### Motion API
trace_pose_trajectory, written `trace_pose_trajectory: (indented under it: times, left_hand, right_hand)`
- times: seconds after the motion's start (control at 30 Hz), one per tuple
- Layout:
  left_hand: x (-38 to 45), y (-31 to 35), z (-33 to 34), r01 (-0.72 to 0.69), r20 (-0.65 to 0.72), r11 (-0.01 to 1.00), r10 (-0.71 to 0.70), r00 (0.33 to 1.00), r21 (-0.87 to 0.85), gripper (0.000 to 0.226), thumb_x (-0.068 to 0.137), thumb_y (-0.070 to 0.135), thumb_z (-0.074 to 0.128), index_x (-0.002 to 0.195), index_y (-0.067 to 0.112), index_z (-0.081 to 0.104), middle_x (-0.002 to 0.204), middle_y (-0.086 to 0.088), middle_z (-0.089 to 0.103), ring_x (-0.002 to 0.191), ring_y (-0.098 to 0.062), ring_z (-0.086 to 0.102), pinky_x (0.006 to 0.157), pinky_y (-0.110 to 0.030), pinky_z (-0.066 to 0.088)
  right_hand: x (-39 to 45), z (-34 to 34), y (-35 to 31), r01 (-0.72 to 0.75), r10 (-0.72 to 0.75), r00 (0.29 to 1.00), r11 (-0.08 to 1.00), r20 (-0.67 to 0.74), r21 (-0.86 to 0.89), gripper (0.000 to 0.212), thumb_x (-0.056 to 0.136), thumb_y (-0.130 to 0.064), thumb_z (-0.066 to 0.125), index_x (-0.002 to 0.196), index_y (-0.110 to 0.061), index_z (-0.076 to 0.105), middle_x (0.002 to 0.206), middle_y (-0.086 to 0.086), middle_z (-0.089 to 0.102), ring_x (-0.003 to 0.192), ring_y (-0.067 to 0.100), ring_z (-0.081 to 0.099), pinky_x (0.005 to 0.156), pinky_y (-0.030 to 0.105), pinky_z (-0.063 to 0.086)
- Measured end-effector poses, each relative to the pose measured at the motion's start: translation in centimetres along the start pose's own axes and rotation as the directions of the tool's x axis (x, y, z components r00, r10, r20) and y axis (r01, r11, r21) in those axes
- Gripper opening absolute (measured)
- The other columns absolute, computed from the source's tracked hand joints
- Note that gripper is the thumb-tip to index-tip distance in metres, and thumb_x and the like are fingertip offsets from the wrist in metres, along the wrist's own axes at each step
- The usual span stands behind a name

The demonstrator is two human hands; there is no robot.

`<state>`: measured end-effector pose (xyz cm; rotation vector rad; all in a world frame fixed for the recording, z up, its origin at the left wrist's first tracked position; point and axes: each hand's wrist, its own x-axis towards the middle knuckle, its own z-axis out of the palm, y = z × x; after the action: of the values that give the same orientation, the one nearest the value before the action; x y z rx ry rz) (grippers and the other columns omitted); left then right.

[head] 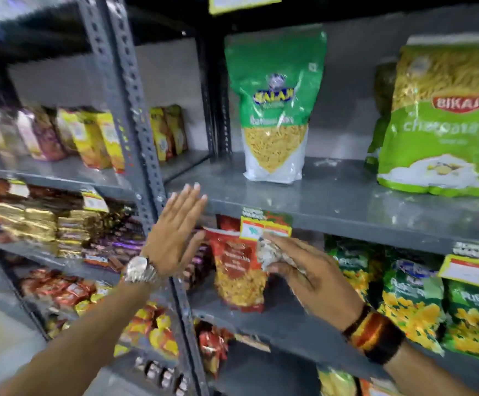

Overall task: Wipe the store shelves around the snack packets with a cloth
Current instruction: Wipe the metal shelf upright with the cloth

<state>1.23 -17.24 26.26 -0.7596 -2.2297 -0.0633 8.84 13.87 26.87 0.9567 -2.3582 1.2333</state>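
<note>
- Right hand (309, 277): closed around crumpled cloth (272, 254), just below the shelf (346, 201) front edge, near the price tag (265, 225).
- Left hand (175, 232): flat, fingers extended, empty; apparently touching shelf's front left corner.

Price tag (266, 226): yellow, on a shelf edge.
Upright (131, 110): grey, perforated.
Floor (1, 347): pale, lower left.

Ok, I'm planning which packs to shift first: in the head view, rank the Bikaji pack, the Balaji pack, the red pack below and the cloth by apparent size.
1. Bikaji pack, though it's partly cut off at the frame edge.
2. Balaji pack.
3. Red pack, partly hidden.
4. Cloth, bunched in the right hand.
</note>
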Motion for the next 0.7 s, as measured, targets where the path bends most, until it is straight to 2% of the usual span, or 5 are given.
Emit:
trace_pose_trajectory:
  times: [0.13,0.27,0.43,0.53,0.7]
  left_hand:
    - [5.7,-7.7,-4.9,0.022,-0.111,0.988,-0.005,0.994,0.151,0.062,0.103,0.032,0.036,0.155,-0.001,0.028,0.165,-0.022,0.020,0.155,-0.036,0.013,0.121,-0.060,0.018]
    - [9.7,-13.1,-7.7,-0.020,-0.148,0.965,0.060,0.987,0.261,0.065,0.101,0.030,0.043,0.157,0.002,0.025,0.166,-0.021,0.016,0.155,-0.036,0.009,0.122,-0.059,0.017]
    - [11.5,-16.1,-7.2,-0.047,-0.187,0.946,0.111,0.976,0.320,0.072,0.102,0.038,0.044,0.159,0.005,0.016,0.168,-0.020,0.006,0.156,-0.035,0.003,0.124,-0.056,0.011]
    - [11.4,-16.8,-5.8,-0.044,-0.251,0.949,0.127,0.960,0.313,0.073,0.099,0.038,0.047,0.159,0.006,0.019,0.167,-0.019,0.010,0.156,-0.034,0.006,0.124,-0.056,0.012]
    - [11.6,-17.5,-4.9,-0.077,-0.324,0.953,0.175,0.930,0.293,0.071,0.097,0.035,0.048,0.159,0.008,0.024,0.167,-0.014,0.009,0.156,-0.032,0.007,0.124,-0.056,0.012]
  right_hand:
    - [8.5,0.0,-5.0,0.114,-0.117,0.992,0.992,-0.046,-0.062,0.058,0.091,0.009,0.054,0.137,-0.025,0.050,0.128,-0.004,0.060,0.111,-0.010,0.060,0.095,0.008,0.045]
    - [17.4,0.8,-7.8,0.136,-0.150,0.977,0.986,-0.149,-0.102,0.043,0.092,-0.001,0.059,0.129,-0.024,0.056,0.118,-0.012,0.060,0.101,-0.023,0.054,0.085,-0.007,0.034]
    - [28.6,3.9,-5.2,-0.022,-0.010,0.990,0.972,-0.138,-0.232,0.048,0.094,-0.029,0.058,0.140,-0.031,0.044,0.138,-0.001,0.058,0.127,0.015,0.053,0.110,0.030,0.040]
    - [33.3,6.1,-2.4,-0.177,0.142,0.979,0.949,-0.149,-0.262,0.055,0.096,-0.022,0.054,0.147,-0.023,0.035,0.140,0.008,0.056,0.130,0.021,0.052,0.106,0.028,0.039]
    - [38.5,7.8,2.7,-0.297,0.260,0.954,0.888,-0.148,-0.352,0.038,0.093,-0.021,0.055,0.131,-0.025,0.052,0.129,0.012,0.063,0.119,0.029,0.059,0.100,0.035,0.046]
